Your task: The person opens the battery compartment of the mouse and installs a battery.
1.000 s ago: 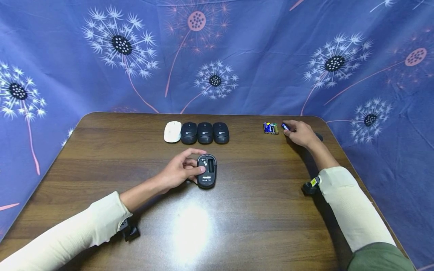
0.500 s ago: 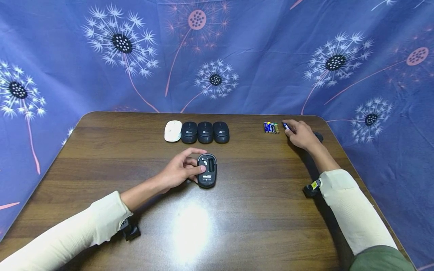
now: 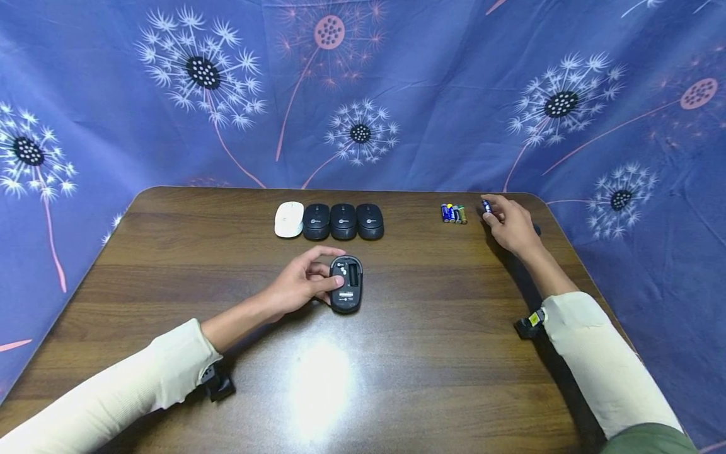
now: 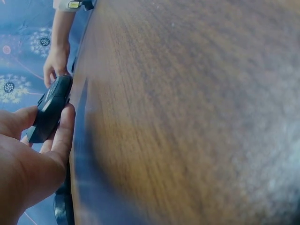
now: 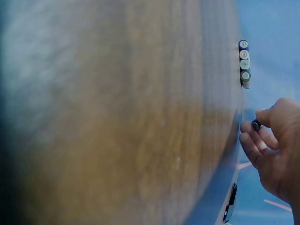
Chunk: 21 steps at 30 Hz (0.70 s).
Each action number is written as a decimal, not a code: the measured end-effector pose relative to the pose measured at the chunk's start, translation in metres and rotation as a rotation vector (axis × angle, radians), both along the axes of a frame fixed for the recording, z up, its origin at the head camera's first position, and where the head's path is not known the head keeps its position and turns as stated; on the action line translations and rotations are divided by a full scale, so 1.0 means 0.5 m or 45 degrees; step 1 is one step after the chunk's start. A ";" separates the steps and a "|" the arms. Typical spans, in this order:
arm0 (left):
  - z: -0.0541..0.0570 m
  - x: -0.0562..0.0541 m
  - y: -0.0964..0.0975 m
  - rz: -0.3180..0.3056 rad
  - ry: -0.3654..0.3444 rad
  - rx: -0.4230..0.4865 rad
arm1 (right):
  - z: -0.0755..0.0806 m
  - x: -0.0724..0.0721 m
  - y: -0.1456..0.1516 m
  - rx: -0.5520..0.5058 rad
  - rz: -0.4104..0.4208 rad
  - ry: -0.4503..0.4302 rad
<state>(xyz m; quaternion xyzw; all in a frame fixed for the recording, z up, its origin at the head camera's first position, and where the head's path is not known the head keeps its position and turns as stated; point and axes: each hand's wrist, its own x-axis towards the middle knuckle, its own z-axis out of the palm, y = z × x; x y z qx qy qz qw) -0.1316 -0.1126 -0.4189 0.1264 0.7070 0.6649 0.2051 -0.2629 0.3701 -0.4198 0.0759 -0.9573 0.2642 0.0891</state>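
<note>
We note the left hand (image 3: 297,285) closed round the edges of a black oval plastic mouse (image 3: 348,288), underside up. At its two o'clock, the right hand (image 3: 513,228) pinches a blue cylindrical battery (image 3: 486,207); four multicoloured cylindrical batteries (image 3: 454,214) lie at that hand's nine.

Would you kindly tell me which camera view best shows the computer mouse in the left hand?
The head view, as the black computer mouse shows its underside and open battery compartment there. The left wrist view gives only its side; the right wrist view misses it.
</note>
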 end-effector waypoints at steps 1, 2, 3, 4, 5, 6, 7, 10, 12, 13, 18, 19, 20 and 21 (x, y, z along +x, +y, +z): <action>0.000 0.000 0.000 0.000 -0.001 0.000 | 0.000 0.002 0.000 -0.006 -0.007 0.005; 0.001 0.000 0.000 0.000 0.000 0.000 | 0.001 0.005 0.000 -0.011 -0.016 0.006; 0.001 -0.001 -0.001 0.000 0.002 -0.001 | 0.002 0.008 -0.001 -0.014 -0.027 0.004; 0.000 -0.001 -0.001 0.001 0.003 -0.002 | 0.004 0.011 -0.002 -0.021 -0.037 0.000; 0.000 -0.001 -0.002 0.002 0.006 -0.003 | 0.005 0.014 -0.002 -0.029 -0.050 -0.008; 0.000 -0.001 -0.002 0.002 0.007 -0.003 | 0.007 0.016 -0.003 -0.035 -0.056 -0.020; 0.000 -0.001 -0.003 0.003 0.008 -0.005 | 0.010 0.019 -0.003 -0.041 -0.062 -0.033; -0.001 0.000 -0.004 0.009 0.009 -0.003 | 0.016 0.027 -0.005 -0.082 -0.076 -0.068; -0.001 0.000 -0.003 0.011 0.006 -0.001 | 0.019 0.032 -0.007 -0.106 -0.090 -0.068; -0.001 0.000 -0.003 0.012 0.006 -0.001 | 0.021 0.036 -0.008 -0.116 -0.098 -0.060; -0.002 -0.001 -0.001 0.012 0.004 0.000 | 0.026 0.055 -0.014 -0.144 -0.121 -0.002; -0.001 -0.001 0.000 0.013 0.004 0.000 | 0.027 0.059 -0.016 -0.149 -0.121 0.005; -0.001 -0.002 0.000 0.014 0.003 0.002 | 0.029 0.062 -0.018 -0.154 -0.119 0.016; -0.001 -0.002 0.001 0.015 0.001 0.005 | 0.030 0.066 -0.020 -0.162 -0.118 0.025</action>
